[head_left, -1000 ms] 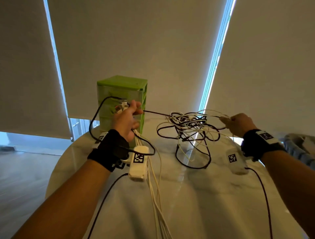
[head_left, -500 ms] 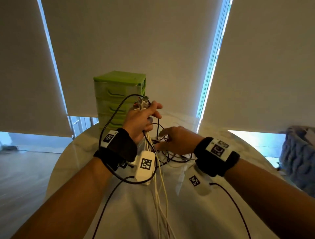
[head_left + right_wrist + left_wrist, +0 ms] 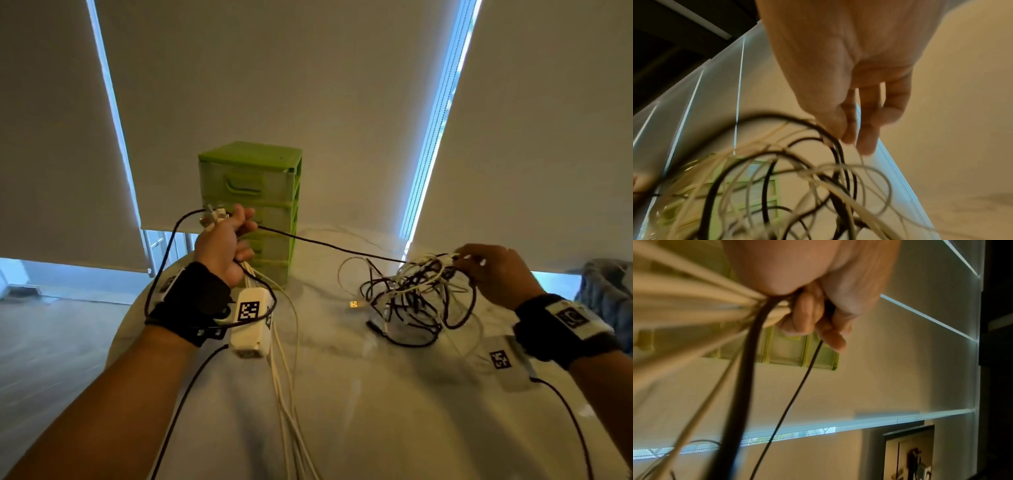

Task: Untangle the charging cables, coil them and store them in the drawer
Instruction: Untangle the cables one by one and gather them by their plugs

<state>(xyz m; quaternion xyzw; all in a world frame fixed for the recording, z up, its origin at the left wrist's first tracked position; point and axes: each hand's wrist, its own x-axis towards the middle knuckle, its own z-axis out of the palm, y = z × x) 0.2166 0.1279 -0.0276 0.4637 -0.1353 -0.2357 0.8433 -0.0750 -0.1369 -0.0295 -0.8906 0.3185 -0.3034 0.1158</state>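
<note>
My left hand (image 3: 227, 246) is raised in front of the green drawer unit (image 3: 253, 205) and grips a bundle of white cables (image 3: 286, 383) whose plugs stick out above its fist. A black cable (image 3: 329, 245) runs taut from that fist to the tangle of black and white cables (image 3: 414, 298). My right hand (image 3: 493, 270) holds the tangle up by its top strands over the right side of the table. The left wrist view shows fingers (image 3: 813, 318) curled round the white cables (image 3: 694, 293). In the right wrist view, fingertips (image 3: 846, 129) pinch a black strand (image 3: 830, 139).
The round white marble table (image 3: 376, 411) carries the drawer unit at its far edge, all drawers shut. A loose USB plug (image 3: 355, 304) lies near the tangle. Roller blinds hang behind. A grey knitted thing (image 3: 609, 291) sits at the right edge.
My hands were together in front of the drawers half a second ago; the right hand has pulled away to the right with the tangle, stretching the black cable. The left hand stayed raised.
</note>
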